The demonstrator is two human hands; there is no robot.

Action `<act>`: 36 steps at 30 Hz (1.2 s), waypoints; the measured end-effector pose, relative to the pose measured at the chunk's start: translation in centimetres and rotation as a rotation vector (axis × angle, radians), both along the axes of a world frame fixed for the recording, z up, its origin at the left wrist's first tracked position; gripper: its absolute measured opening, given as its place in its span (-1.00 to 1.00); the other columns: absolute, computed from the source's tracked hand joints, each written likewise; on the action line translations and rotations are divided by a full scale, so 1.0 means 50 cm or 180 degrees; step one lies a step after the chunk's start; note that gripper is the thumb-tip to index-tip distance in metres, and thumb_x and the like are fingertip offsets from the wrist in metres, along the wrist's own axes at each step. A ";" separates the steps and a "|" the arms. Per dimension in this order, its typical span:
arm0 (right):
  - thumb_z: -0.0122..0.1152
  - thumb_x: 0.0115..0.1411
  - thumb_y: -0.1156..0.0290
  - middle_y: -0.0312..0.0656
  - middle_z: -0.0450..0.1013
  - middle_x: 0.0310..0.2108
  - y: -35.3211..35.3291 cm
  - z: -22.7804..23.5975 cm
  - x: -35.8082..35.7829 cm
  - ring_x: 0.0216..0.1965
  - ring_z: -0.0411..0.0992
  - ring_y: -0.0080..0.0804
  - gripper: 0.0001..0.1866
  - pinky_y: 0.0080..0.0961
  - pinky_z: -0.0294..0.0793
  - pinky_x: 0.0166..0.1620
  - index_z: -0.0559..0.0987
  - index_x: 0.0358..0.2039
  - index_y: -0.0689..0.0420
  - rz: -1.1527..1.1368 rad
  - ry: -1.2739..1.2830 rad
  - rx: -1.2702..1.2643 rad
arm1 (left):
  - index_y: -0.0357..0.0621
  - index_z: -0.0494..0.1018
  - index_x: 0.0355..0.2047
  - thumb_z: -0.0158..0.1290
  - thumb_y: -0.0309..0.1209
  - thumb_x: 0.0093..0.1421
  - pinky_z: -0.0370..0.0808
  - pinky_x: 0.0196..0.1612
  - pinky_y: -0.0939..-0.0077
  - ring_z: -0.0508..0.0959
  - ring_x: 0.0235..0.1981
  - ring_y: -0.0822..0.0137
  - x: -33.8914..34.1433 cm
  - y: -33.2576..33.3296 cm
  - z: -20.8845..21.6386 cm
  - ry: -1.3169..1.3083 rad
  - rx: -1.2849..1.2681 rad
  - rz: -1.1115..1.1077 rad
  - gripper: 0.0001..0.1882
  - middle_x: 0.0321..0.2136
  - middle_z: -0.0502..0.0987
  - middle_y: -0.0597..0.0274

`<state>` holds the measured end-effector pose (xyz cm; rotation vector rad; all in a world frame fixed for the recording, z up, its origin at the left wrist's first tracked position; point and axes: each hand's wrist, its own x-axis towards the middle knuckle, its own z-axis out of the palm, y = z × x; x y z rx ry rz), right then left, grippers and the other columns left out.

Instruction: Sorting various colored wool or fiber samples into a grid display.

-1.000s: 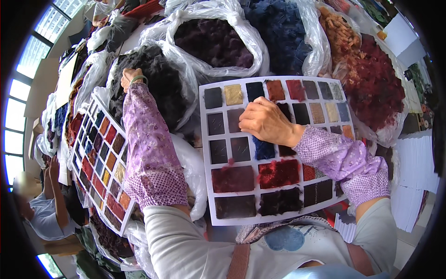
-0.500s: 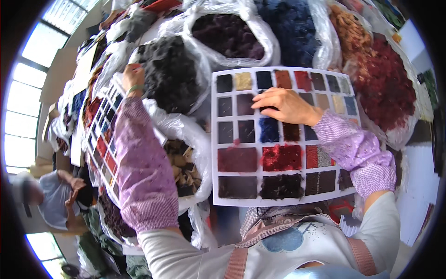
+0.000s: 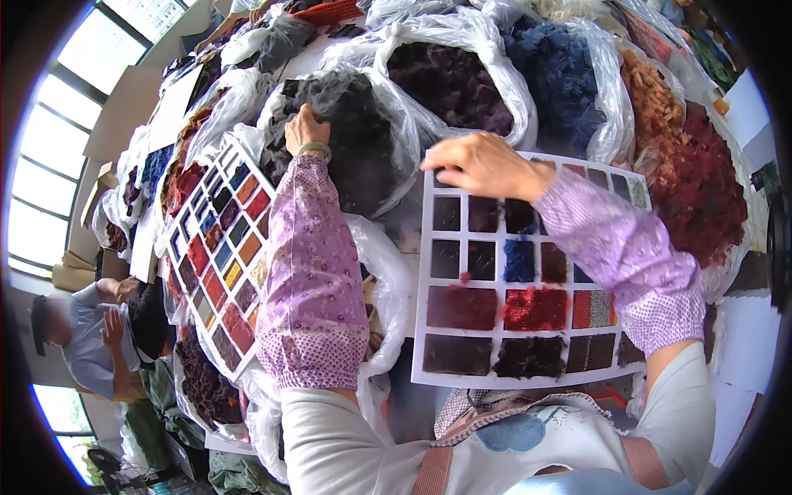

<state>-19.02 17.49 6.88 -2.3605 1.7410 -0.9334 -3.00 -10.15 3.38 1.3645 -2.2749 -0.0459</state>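
Sample boards: two white cards gridded with colour swatches. The nearer swatch card [image 3: 528,280] lies in front of the person, right of centre; the second swatch card [image 3: 221,247] lies tilted to the left.
Bags: clear plastic bags of loose fibre crowd the table. Five can be counted along the top: a black fibre bag [image 3: 363,140], a dark purple fibre bag [image 3: 454,82], a blue fibre bag [image 3: 561,74], an orange fibre bag [image 3: 656,95] and a red fibre bag [image 3: 701,194]. More bags lie at left, too bunched to count.
In the way: the left forearm, in a purple patterned sleeve [image 3: 318,272], crosses over a white bag [image 3: 388,280] between the two cards.
Left hand [image 3: 305,128]: fingers curled, pressing into the black fibre at the bag's near rim.
Right hand [image 3: 487,165]: fingers bent and close together, resting at the top edge of the nearer swatch card; whether it pinches any fibre cannot be told.
Nearby: another person [image 3: 82,330] at the far left edge.
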 end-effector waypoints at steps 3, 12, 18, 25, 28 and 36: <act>0.02 0.01 0.43 -0.22 0.39 -0.14 -0.150 -0.001 0.015 -0.24 0.42 -0.22 -0.64 -0.36 0.43 -0.18 0.43 -0.11 -0.06 -0.0482 0.0322 0.0022 | -0.04 0.46 -0.41 0.18 -0.33 -0.22 0.37 -0.21 0.29 0.41 -0.27 0.08 0.004 0.048 0.038 -0.0085 -0.0697 -0.0285 -0.71 -0.40 0.46 0.13; -0.15 0.13 0.29 -0.51 0.22 0.05 -0.410 -0.167 0.114 0.05 0.17 -0.52 -0.67 -0.21 0.11 -0.01 0.46 -0.10 -0.18 -0.1227 0.2292 0.1040 | -0.08 0.43 -0.51 0.09 -0.38 -0.16 0.42 -0.34 0.22 0.50 -0.38 0.09 0.054 0.120 0.080 -0.0056 -0.0528 -0.0646 -0.85 -0.50 0.49 0.17; -0.10 0.03 0.32 -0.27 0.22 0.07 -0.401 -0.143 0.010 0.07 0.18 -0.31 -0.65 0.00 0.14 0.03 0.49 -0.15 -0.08 -0.0845 0.1545 0.1305 | -0.01 0.52 -0.39 0.09 -0.29 -0.14 0.38 -0.19 0.28 0.46 -0.26 0.07 0.071 0.183 0.165 0.0185 0.0243 -0.0924 -0.75 -0.41 0.51 0.11; 0.04 0.00 0.26 -0.15 0.48 -0.30 -0.148 0.047 -0.126 -0.24 0.43 -0.20 -0.70 -0.29 0.37 -0.09 0.52 -0.21 -0.12 -0.1285 0.1349 0.0762 | 0.06 0.42 -0.33 0.09 -0.31 -0.06 0.42 -0.35 0.22 0.50 -0.36 0.05 0.073 0.234 0.108 -0.0697 -0.0099 -0.1570 -0.78 -0.42 0.50 0.17; 0.05 -0.04 0.34 -0.21 0.48 -0.29 -0.004 0.020 -0.272 -0.23 0.44 -0.25 -0.72 -0.28 0.40 -0.14 0.54 -0.25 -0.12 -0.1912 0.0648 0.0431 | 0.05 0.48 -0.43 0.11 -0.32 -0.14 0.41 -0.30 0.28 0.48 -0.34 0.07 0.061 0.221 0.059 -0.0673 0.0224 -0.1740 -0.81 -0.45 0.47 0.11; 0.03 0.00 0.36 -0.09 0.48 -0.38 0.505 -0.056 -0.557 -0.30 0.44 -0.19 -0.78 -0.37 0.39 -0.21 0.54 -0.34 0.11 -0.2988 0.0534 0.0781 | -0.18 0.48 -0.41 0.17 -0.47 -0.23 0.37 -0.42 0.60 0.45 -0.53 0.43 0.047 0.280 0.040 -0.0208 0.1162 -0.1424 -0.72 -0.54 0.49 0.22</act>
